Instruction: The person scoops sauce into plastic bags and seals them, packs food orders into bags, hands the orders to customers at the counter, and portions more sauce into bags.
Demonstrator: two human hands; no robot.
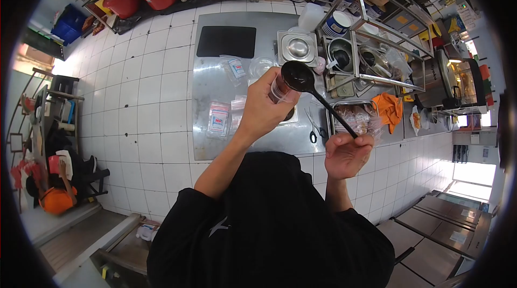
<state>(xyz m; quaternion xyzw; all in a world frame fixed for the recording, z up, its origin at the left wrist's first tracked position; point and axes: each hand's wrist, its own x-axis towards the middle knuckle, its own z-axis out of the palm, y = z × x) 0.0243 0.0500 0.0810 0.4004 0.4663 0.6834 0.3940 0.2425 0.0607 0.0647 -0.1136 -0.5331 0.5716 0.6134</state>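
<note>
My left hand (263, 106) is closed around a small clear plastic cup (280, 89), held up over the steel table. The black bowl of a ladle (298, 77) is at the cup's rim, and I cannot tell what is in either. My right hand (349, 154) grips the end of the ladle's long handle. Below the ladle lie black-handled scissors (313, 132). Right of them, a steel tray (354, 106) holds plastic-wrapped reddish-brown items, partly hidden by my right hand. Printed plastic bags (218, 120) lie left of my left hand.
On the steel table (207, 91) are a black board (226, 42) and a steel pan with a lid (297, 48). A metal rack (355, 35) with bowls and an orange cloth (388, 111) stand to the right. At far left sits a person in an orange top (57, 200).
</note>
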